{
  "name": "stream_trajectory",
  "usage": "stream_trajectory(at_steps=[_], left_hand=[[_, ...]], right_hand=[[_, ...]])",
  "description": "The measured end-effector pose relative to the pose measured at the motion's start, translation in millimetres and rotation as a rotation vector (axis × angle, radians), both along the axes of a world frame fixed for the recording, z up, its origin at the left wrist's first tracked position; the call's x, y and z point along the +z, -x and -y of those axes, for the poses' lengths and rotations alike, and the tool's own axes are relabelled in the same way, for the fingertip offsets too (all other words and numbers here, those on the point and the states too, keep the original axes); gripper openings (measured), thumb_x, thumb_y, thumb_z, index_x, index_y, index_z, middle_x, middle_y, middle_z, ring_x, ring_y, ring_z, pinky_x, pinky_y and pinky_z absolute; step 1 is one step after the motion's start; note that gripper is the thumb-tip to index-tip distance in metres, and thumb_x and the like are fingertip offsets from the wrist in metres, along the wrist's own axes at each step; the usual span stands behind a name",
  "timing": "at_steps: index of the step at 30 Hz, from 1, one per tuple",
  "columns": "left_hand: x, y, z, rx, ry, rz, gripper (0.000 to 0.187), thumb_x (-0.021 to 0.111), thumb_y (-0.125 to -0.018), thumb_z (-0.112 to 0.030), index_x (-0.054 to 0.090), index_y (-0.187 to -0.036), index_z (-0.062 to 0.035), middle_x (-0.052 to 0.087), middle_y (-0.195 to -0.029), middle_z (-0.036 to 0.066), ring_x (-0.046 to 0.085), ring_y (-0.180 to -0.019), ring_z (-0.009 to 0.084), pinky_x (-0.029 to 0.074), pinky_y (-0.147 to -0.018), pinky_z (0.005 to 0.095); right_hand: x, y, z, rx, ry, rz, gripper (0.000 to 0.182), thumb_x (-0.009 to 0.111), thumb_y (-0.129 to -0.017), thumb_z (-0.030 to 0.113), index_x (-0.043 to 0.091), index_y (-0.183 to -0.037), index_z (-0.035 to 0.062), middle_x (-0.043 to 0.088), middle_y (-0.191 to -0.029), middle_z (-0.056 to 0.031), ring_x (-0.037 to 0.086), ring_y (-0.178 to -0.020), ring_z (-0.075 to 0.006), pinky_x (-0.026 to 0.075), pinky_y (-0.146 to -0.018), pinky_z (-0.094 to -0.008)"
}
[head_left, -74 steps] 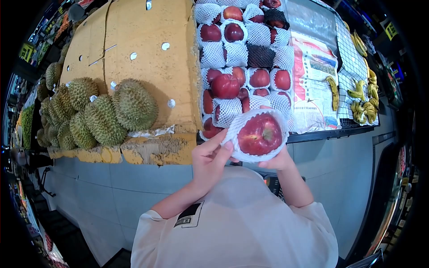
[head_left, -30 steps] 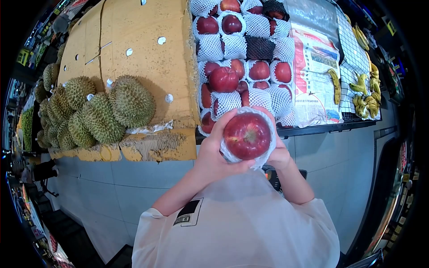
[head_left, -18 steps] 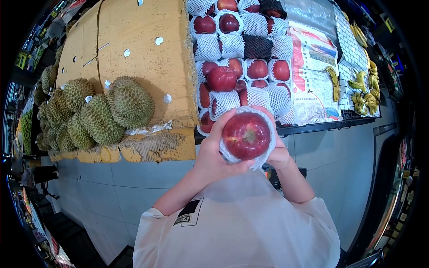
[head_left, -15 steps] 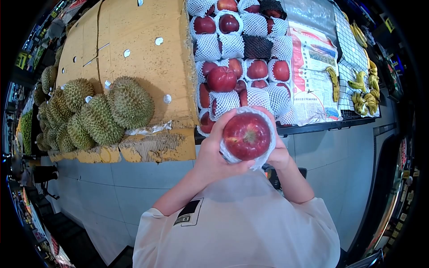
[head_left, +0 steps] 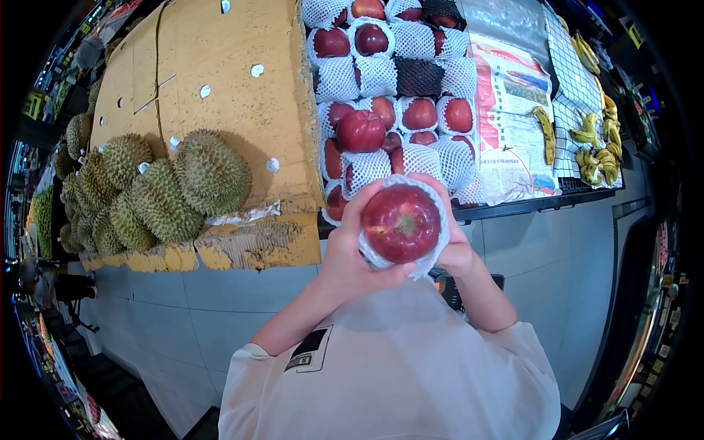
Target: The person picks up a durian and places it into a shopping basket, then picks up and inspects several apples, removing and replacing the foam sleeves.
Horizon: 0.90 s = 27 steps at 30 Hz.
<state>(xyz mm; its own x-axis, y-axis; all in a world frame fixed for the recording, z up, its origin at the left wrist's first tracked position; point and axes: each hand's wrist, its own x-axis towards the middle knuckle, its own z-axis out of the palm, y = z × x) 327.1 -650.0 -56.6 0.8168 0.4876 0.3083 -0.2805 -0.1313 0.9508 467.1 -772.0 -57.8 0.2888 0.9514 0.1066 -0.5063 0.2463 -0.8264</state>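
Observation:
Between my two hands is a large red apple [head_left: 402,223], its stem end turned up toward me. A white foam net [head_left: 443,233] wraps its sides and leaves the top bare. My left hand [head_left: 347,253] is closed round the left side and lower edge, thumb along the bottom. On the other side my right hand [head_left: 456,249] grips the net, its fingers partly hidden behind the apple. Just beyond my hands lie rows of apples in white and black foam nets; one bare red apple [head_left: 361,131] rests on top of them.
Several spiky durians [head_left: 214,172] sit on a cardboard sheet [head_left: 220,44] at the left. Right of the apples are a printed newspaper [head_left: 513,117] and bananas [head_left: 599,167] on a wire grid [head_left: 568,88]. Grey floor tiles [head_left: 242,293] show below the display edge.
The view has shifted very slightly, so the display sits a little further left. Both hands keep the same hold on the apple.

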Motion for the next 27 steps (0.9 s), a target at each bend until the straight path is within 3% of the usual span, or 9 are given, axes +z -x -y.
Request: stream_trajectory(at_steps=[11,13,14,15,17,21,24,26,27], left_hand=[[9,3,5,0.217,-0.255,-0.041,0.089,0.088,-0.063,-0.028,0.046,-0.137,-0.0013,0.067,-0.115,0.017,0.071,-0.102,0.0282,0.057,-0.085,0.0345],[17,4,4,0.235,-0.306,-0.074,0.087,0.088,-0.063,-0.028,0.048,-0.135,-0.0022,0.067,-0.114,0.017,0.071,-0.101,0.0283,0.057,-0.084,0.0347],[22,4,3,0.248,-0.358,-0.106,0.085,0.089,-0.062,-0.028,0.05,-0.133,-0.003,0.067,-0.113,0.018,0.071,-0.1,0.0285,0.057,-0.082,0.0348],[24,3,2,0.249,-0.358,-0.106,0.085,0.089,-0.062,-0.028,0.05,-0.133,-0.003,0.067,-0.113,0.018,0.071,-0.1,0.0285,0.057,-0.082,0.0348],[27,2,-2,0.258,-0.441,-0.138,0.083,0.089,-0.061,-0.029,0.053,-0.131,-0.0046,0.064,-0.112,0.017,0.07,-0.095,0.0292,0.058,-0.078,0.0354],[42,9,-6,0.251,-0.567,-0.372,0.084,0.089,-0.061,-0.029,0.052,-0.132,-0.0054,0.056,-0.113,0.017,0.067,-0.093,0.0307,0.057,-0.075,0.0364],[39,7,-6,0.25,-0.58,-0.283,0.086,0.088,-0.063,-0.029,0.047,-0.134,-0.0049,0.049,-0.113,0.016,0.062,-0.098,0.0321,0.056,-0.077,0.0379],[36,7,-5,0.18,-0.46,-0.305,0.089,0.089,-0.063,-0.026,0.041,-0.136,-0.0056,0.048,-0.117,0.017,0.059,-0.106,0.0336,0.053,-0.086,0.0395],[33,7,-6,0.182,-0.461,-0.308,0.089,0.089,-0.063,-0.026,0.041,-0.136,-0.0056,0.048,-0.117,0.017,0.059,-0.106,0.0336,0.053,-0.086,0.0395]], right_hand=[[-19,-10,9,0.04,0.054,0.056,0.118,0.084,-0.064,0.007,0.01,-0.156,0.0114,0.036,-0.15,-0.0092,0.038,-0.14,-0.0237,0.032,-0.115,-0.0407],[-24,-12,10,0.076,0.135,0.011,0.121,0.085,-0.062,0.007,0.01,-0.156,0.0113,0.035,-0.151,-0.0093,0.037,-0.141,-0.024,0.032,-0.115,-0.0417],[-23,-9,7,0.048,0.26,-0.338,0.118,0.082,-0.063,0.006,0.01,-0.156,0.0118,0.034,-0.152,-0.0099,0.037,-0.141,-0.0247,0.033,-0.116,-0.0422],[-24,-7,7,0.048,0.26,-0.337,0.118,0.082,-0.063,0.006,0.01,-0.156,0.0118,0.034,-0.152,-0.0099,0.037,-0.141,-0.0247,0.033,-0.116,-0.0422],[-30,-2,10,-0.027,0.126,-0.036,0.117,0.078,-0.064,0.005,0.007,-0.156,0.0123,0.033,-0.152,-0.0104,0.037,-0.141,-0.026,0.033,-0.116,-0.0422],[-29,1,4,-0.097,0.131,-0.009,0.113,0.074,-0.064,0.005,0.007,-0.154,0.0128,0.034,-0.151,-0.0109,0.037,-0.141,-0.0267,0.034,-0.115,-0.0426],[-16,4,0,-0.11,0.064,0.028,0.105,0.072,-0.068,0.006,0.007,-0.151,0.0112,0.033,-0.149,-0.0123,0.035,-0.141,-0.0271,0.032,-0.115,-0.0426],[-21,5,0,-0.185,0.098,0.336,0.093,0.066,-0.073,0.006,0.011,-0.147,0.0096,0.03,-0.147,-0.0154,0.035,-0.139,-0.0276,0.027,-0.115,-0.0418],[-22,2,0,-0.182,0.098,0.334,0.093,0.066,-0.073,0.006,0.011,-0.147,0.0096,0.03,-0.147,-0.0154,0.035,-0.139,-0.0276,0.027,-0.115,-0.0418]])
